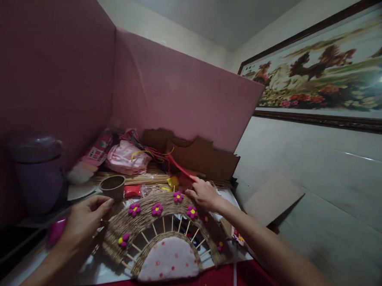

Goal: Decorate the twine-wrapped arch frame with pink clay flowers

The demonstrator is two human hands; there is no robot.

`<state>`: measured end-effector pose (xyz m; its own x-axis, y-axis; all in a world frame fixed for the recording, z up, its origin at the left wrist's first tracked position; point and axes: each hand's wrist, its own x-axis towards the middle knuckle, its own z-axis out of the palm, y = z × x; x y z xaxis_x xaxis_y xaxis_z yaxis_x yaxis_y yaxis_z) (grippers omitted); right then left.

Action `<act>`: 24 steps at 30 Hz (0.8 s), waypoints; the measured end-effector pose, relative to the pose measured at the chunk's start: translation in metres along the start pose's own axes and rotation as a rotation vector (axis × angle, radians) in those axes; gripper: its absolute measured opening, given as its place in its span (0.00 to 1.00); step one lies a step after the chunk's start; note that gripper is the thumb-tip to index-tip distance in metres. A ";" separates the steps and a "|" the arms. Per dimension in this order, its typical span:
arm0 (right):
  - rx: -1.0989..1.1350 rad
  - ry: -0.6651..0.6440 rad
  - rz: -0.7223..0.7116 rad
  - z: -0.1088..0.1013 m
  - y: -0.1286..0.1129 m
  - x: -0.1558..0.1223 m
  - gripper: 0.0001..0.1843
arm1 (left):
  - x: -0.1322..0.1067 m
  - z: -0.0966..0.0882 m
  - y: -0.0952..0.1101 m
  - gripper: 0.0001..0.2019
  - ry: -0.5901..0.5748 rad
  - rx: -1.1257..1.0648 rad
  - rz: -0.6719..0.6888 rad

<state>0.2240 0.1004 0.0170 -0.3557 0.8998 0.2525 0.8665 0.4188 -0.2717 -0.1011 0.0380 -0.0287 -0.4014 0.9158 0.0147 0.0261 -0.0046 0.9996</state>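
A fan-shaped piece of woven twine on thin sticks stands in front of me, with pink-purple flowers that have yellow centres along its arch. Its lower middle carries a white half-round fabric pad with reddish dots. My right hand is above the arch's top, fingers closed on a thin red plastic-looking sheet that stretches up and to the left. At the arch's left edge, my left hand has thumb and forefinger pinched together. What lies in that pinch, if anything, is too small to make out.
Behind the fan are a roll of tape, a red packet, bundled sticks and a pink cloth bag. A lidded purple bin stands left. Torn cardboard leans on the pink panel.
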 end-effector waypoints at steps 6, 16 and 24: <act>0.228 -0.089 -0.095 -0.001 0.002 0.027 0.32 | -0.001 0.001 0.002 0.19 -0.027 0.014 0.032; 0.353 0.398 0.201 -0.024 0.072 0.021 0.31 | 0.000 -0.002 0.001 0.17 0.054 0.063 0.110; 0.296 0.747 0.490 -0.053 0.130 -0.009 0.34 | -0.006 -0.001 0.014 0.15 0.151 0.027 0.200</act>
<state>0.3581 0.1401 0.0282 0.4308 0.7153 0.5502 0.6994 0.1206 -0.7045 -0.0995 0.0321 -0.0150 -0.5177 0.8275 0.2174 0.1427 -0.1670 0.9756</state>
